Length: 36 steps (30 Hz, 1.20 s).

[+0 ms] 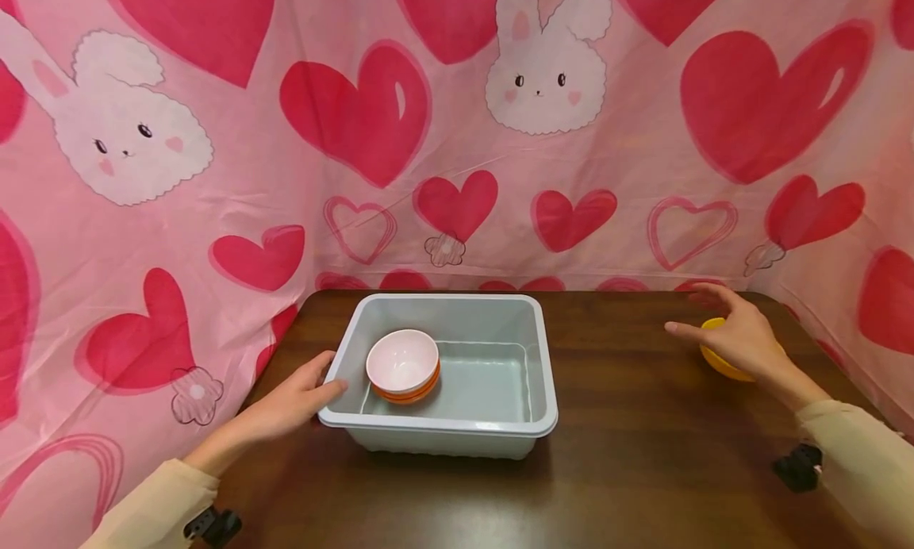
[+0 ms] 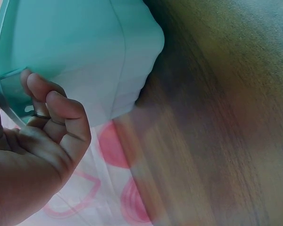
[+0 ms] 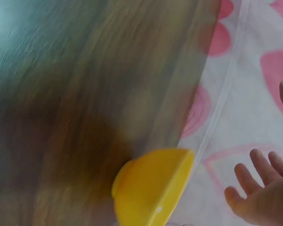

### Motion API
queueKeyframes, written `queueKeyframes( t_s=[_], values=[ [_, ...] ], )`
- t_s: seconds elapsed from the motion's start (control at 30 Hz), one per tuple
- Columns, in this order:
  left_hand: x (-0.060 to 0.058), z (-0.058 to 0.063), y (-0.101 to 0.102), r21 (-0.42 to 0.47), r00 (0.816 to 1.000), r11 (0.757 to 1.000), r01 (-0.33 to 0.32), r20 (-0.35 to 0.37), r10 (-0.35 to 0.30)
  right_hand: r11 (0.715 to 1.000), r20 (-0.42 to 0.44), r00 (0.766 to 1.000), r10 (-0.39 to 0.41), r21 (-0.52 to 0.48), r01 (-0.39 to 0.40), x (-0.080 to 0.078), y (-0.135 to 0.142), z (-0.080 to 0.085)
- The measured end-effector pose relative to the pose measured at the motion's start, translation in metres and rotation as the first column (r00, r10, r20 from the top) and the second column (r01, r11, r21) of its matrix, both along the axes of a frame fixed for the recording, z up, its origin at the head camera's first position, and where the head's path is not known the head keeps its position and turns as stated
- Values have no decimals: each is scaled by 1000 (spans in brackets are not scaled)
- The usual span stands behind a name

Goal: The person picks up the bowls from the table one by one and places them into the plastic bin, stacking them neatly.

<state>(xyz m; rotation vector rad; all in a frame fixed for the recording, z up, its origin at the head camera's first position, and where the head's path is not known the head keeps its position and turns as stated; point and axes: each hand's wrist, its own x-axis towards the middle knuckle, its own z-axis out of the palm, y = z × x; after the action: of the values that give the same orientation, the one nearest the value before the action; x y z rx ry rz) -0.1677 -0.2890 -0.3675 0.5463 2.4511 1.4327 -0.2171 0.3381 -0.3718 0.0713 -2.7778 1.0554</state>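
A pale grey plastic basin (image 1: 439, 425) stands left of centre on the table. Its left rim is in the grip of my left hand (image 1: 289, 404), thumb on top; in the left wrist view the fingers (image 2: 68, 110) curl beneath the rim. Inside the basin, a pinkish-white bowl (image 1: 403, 361) is stacked on orange bowls (image 1: 408, 398), whose exact number is hard to tell. At the far right, my right hand (image 1: 743, 336) hovers with spread fingers above a yellow bowl (image 1: 720, 365) and partly hides it. The right wrist view shows the yellow bowl (image 3: 148, 186) apart from the fingers.
The dark wooden table (image 1: 614, 454) carries both the basin and the yellow bowl. A pink cloth (image 1: 471, 128) printed with hearts and rabbits hangs behind the table and along its sides.
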Motion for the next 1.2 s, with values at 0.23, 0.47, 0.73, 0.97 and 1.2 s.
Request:
queueKeyframes(
  t_s=[0.23,0.47,0.73,0.97,1.2],
  values=[
    [0,2,3,9,1000,1000,-3,9,2,995,45,995,-88,41,86,2,29,-12],
    [-1,2,4,0,1000,1000,-7,8,7,989,7,992,-126,82,125,7,55,-26],
    [1,3,1,-15,1000,1000,-17,3,17,990,31,996,-78,120,74,4,77,-36],
    [0,2,1,-8,1000,1000,-2,11,2,995,68,996,-62,80,56,10,89,-49],
    [2,1,2,-10,1000,1000,-11,8,11,998,104,994,-33,60,27,12,94,-56]
  ],
)
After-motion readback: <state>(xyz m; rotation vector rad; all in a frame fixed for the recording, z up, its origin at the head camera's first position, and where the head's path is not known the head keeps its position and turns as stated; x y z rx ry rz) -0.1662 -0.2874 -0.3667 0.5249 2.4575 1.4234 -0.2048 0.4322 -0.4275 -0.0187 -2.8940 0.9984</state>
